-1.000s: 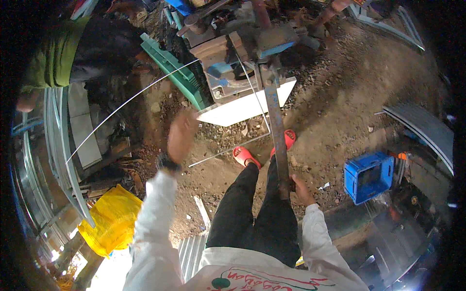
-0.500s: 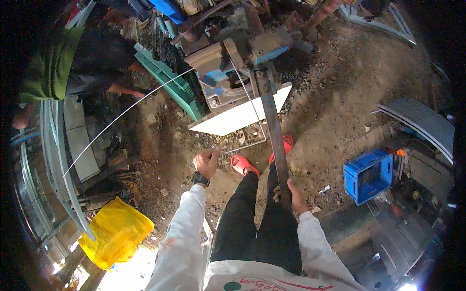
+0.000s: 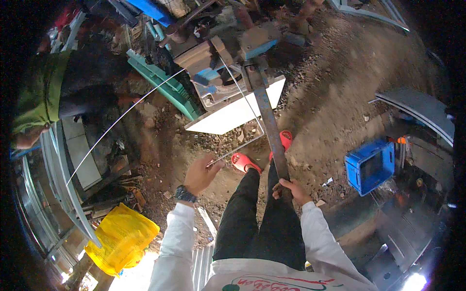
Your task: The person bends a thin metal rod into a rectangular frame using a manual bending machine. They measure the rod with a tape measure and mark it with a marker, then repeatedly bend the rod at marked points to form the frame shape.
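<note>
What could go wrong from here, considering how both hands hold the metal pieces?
The left hand holds the thin rod near its end without a glove, so a rough tip might scratch the fingers. The metal bar in the right hand passes over a leg; if the grip slips, it could knock it. The long curved rod runs close to the person in green and might hit them if it springs.

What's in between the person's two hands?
In the head view, black-trousered legs and dirt ground are between the left hand, at the thin rod, and the right hand, gripping the metal bar.
</note>
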Demonstrator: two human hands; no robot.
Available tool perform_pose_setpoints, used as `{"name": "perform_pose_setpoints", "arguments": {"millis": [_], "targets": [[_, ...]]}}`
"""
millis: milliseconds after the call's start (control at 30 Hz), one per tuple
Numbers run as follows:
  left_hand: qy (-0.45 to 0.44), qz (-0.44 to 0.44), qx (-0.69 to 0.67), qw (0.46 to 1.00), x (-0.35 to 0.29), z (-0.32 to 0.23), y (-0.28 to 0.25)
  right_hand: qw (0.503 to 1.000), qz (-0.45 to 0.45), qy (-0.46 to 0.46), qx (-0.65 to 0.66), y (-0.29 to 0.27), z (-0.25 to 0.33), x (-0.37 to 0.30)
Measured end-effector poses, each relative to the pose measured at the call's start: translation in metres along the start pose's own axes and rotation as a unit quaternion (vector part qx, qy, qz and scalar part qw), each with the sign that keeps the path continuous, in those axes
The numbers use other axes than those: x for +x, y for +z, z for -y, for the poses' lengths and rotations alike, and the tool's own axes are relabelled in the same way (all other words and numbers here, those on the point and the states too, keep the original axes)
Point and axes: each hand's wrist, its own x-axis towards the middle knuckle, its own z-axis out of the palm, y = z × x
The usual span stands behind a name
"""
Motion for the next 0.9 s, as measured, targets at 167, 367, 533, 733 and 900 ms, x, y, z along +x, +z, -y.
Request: {"name": "perform_pose_setpoints", "arguments": {"millis": [167,367,533,733,900], "targets": [[0.053,-0.026,-0.051,0.997,-0.010,0.031,-0.011,0.997,-0.019,0.012,-0.074,-0.004,-0.011,0.006],[0.032,-0.005,-0.001,0.999,-0.016,0.050,-0.021,0.993,-0.069,-0.041,-0.086,0.020,-0.022,0.004],[0.011,-0.014,0.001,1.000,-0.017,0.064,-0.025,0.988,-0.101,-0.058,-0.096,0.040,-0.040,0.009],[0.032,-0.001,-0.007,0.999,-0.010,0.074,-0.043,0.982,-0.128,-0.075,-0.114,0.054,-0.047,0.010],[0.023,0.012,-0.039,0.999,-0.011,0.072,-0.054,0.982,-0.131,-0.068,-0.116,0.060,-0.058,0.016]]}}
